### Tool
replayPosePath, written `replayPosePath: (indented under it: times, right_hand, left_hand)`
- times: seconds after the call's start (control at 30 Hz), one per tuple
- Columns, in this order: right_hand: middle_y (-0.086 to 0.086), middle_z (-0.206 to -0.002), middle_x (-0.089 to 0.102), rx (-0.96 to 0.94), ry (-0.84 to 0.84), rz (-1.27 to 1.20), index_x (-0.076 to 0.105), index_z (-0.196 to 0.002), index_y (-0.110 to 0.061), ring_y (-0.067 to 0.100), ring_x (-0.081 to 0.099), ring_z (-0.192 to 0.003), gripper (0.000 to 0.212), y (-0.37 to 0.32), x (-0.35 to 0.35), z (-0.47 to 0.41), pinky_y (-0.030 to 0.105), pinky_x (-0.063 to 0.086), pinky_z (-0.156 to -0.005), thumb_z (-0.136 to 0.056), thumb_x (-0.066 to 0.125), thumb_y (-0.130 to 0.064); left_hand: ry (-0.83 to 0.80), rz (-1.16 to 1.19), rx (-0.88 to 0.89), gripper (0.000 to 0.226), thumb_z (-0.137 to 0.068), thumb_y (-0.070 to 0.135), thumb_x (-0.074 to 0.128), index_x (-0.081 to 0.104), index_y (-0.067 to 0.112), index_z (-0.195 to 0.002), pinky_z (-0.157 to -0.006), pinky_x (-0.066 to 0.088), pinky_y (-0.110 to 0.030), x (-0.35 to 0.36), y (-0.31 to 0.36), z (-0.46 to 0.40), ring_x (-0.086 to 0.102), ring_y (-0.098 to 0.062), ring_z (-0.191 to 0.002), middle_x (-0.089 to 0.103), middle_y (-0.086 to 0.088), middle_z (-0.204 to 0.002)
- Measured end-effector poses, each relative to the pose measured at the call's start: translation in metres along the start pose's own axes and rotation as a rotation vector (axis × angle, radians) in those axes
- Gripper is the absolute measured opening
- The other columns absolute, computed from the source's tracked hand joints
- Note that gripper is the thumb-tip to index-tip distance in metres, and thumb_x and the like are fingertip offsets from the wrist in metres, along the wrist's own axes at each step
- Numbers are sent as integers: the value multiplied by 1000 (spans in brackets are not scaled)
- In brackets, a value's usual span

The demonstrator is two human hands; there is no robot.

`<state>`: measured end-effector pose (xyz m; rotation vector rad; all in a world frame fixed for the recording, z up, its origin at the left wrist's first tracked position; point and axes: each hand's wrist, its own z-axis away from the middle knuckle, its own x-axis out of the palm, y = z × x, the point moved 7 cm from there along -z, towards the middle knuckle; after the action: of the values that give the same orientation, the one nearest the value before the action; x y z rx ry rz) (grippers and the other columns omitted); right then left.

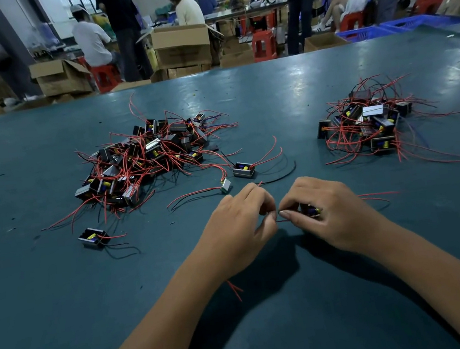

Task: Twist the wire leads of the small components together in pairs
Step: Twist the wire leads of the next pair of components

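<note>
Your right hand grips a small component; your left hand pinches its red lead between them.

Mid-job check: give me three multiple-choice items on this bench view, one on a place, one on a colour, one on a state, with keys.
1. Where does the larger pile of components lie, seen from the person?
A. far left of the hands
B. far right of the hands
C. under the forearms

2. What colour are most of the wire leads?
A. green
B. red
C. white

3. What is the right hand doing?
A. lying flat and open on the table
B. gripping a small component while its fingertips pinch a lead
C. reaching into the smaller pile

Answers:
1 A: the bigger heap sits up and left of the hands, the smaller one right.
2 B: red strands dominate both piles, with a few black.
3 B: a yellow-and-blue part shows under its curled fingers, and a red lead runs across to the left hand.
</note>
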<state>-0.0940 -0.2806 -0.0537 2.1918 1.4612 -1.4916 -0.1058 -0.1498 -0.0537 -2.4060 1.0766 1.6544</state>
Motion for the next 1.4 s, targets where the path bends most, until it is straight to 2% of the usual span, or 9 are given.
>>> replayPosePath:
  times: [0.23,0.33,0.53,0.7,0.8,0.9,1.03,1.13,1.4]
  right_hand:
    - [-7,-84,55,-4,6,32,67,-87,-12,6,48,-76,3,1,-1,0,12,36,-71,-90,69,-11]
    - [-6,-84,55,-4,15,15,66,-87,-13,6,48,-75,3,1,-2,0,14,37,-70,-90,67,-13]
    - [-4,-85,54,-31,16,52,65,-87,-12,7,47,-76,4,-3,-3,1,12,36,-70,-89,67,-9]
    - [-5,-84,54,-25,16,23,66,-87,-11,5,46,-76,4,-3,-2,1,12,36,-72,-90,65,-12]
    - [-5,-83,53,-10,19,-28,67,-88,-11,8,48,-75,3,-2,-2,0,16,38,-71,-90,66,-12]
    - [-9,-80,52,23,22,-73,68,-89,-13,3,48,-74,5,-1,-1,-1,14,36,-70,-89,64,-15]
    - [-15,-77,50,60,37,-101,67,-85,-14,-2,48,-73,5,0,0,-2,10,33,-68,-87,63,-16]
    - [-14,-76,51,80,39,-112,66,-84,-15,1,49,-73,4,1,-1,-2,11,34,-67,-86,63,-15]
    - [-11,-74,50,54,80,-52,64,-79,-10,0,47,-70,4,-4,-4,-3,9,33,-68,-82,64,-10]
  left_hand:
    - [31,92,-18,5,-87,7,63,59,9,-90,-74,37,-27,-3,1,-1,46,-14,-81,54,2,-90]
    - [66,196,-52,7,-88,5,64,60,10,-86,-71,39,-22,-6,-3,-1,47,-5,-76,52,8,-83]
    - [87,373,-160,7,-85,6,69,68,12,-82,-63,39,-13,-7,-12,1,54,-8,-68,62,8,-75]
    - [48,95,84,5,-83,2,70,68,6,-86,-71,41,-24,-12,3,1,49,-12,-76,60,0,-85]
    - [28,17,146,3,-86,4,68,67,4,-88,-75,39,-25,-12,7,1,51,-18,-81,60,-6,-88]
    - [12,-7,180,4,-88,4,68,67,1,-89,-75,41,-30,-11,11,1,54,-25,-81,60,-9,-88]
    - [30,-11,200,3,-87,2,68,67,-1,-88,-73,47,-39,-12,15,1,57,-30,-81,61,-12,-87]
    - [55,-6,195,2,-85,-1,67,68,-2,-86,-71,48,-40,-13,15,1,58,-30,-79,61,-13,-86]
    - [149,97,64,0,-81,2,67,67,2,-81,-66,48,-40,-14,10,1,50,-17,-73,60,-7,-81]
